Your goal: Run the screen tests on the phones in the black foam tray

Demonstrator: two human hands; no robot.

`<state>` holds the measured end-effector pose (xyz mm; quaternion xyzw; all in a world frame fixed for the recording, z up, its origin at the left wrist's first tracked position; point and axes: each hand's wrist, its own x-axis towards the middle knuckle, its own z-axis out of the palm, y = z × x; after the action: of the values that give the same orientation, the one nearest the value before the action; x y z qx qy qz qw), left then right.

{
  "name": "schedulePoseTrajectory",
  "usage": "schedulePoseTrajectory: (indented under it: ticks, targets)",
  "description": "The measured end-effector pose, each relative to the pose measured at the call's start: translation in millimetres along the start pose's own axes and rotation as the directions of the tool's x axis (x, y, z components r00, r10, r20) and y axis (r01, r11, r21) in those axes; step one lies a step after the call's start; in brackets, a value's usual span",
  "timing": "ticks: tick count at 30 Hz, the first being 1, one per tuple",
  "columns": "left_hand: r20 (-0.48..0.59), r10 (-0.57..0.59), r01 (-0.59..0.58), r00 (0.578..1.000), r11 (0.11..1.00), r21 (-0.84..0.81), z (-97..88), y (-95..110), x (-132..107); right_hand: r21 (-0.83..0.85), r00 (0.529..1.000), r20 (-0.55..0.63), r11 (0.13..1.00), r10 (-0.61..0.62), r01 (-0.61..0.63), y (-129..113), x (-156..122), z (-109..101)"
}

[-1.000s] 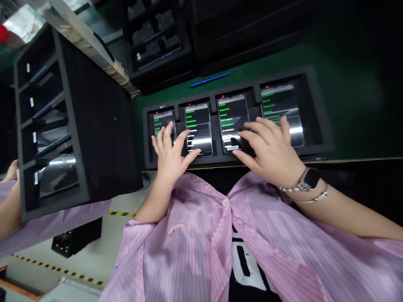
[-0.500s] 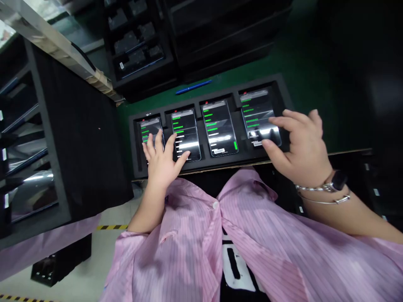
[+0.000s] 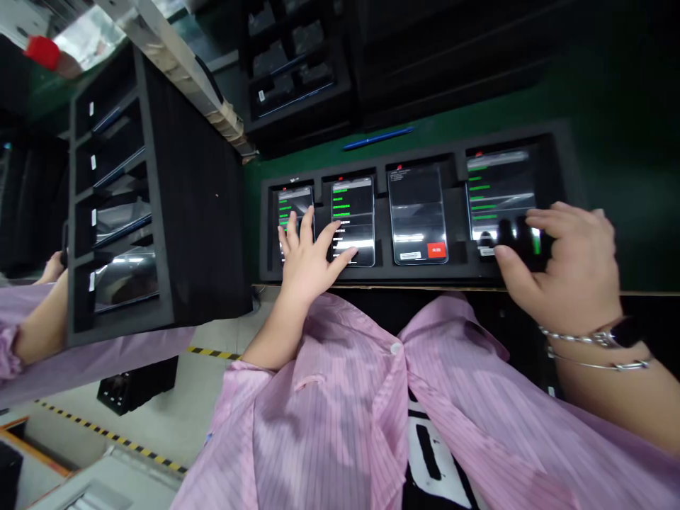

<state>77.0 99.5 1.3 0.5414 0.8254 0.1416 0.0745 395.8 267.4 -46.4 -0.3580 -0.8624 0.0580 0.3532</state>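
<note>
A black foam tray (image 3: 457, 273) on the green bench holds several phones in a row, screens lit. My left hand (image 3: 308, 258) lies flat with fingers spread over the two leftmost phones; the fingertips touch the first phone (image 3: 294, 205) and the thumb rests on the second phone (image 3: 353, 216). My right hand (image 3: 571, 265) hovers over the lower end of the rightmost phone (image 3: 496, 188), fingers stretched out and slightly bent, touching its screen. The third phone (image 3: 417, 212) is uncovered and shows a dark screen with a red button.
A tall black foam rack (image 3: 122, 205) with phones in slots stands at the left. More black trays (image 3: 297, 78) sit behind, with a blue pen (image 3: 378, 137) on the green mat. Another person's arm in a pink sleeve (image 3: 32, 333) is at the far left.
My right hand moved from the third phone to the rightmost one. The third phone's screen changed from green text lines to a dark screen with a red button. My left hand stayed put.
</note>
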Motion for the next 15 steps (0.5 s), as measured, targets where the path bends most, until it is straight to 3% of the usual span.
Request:
schedulePoseTrajectory:
  ticks: [3,7,12,15]
  targets:
    - [-0.074,-0.001,0.0,0.997,1.0,-0.014,-11.1,-8.9,-5.5,-0.004,1.0,-0.018,1.0,-0.014,0.014,6.2,-3.1,3.9]
    - [-0.234,-0.046,0.044,0.971,0.999,-0.013,-26.0,-39.3,-24.1,-0.034,0.997,-0.079,0.999,-0.006,0.003,8.3,-5.7,8.1]
    - [-0.219,-0.143,0.154,0.965,0.987,0.034,-17.4,-61.1,-41.8,-0.062,0.979,0.094,0.982,0.181,-0.175,-14.9,4.2,-0.2]
    - [-0.223,-0.149,0.162,0.963,0.986,0.039,-12.8,-62.3,-41.8,-0.058,0.98,0.101,0.984,0.174,-0.169,-15.5,5.5,-5.8]
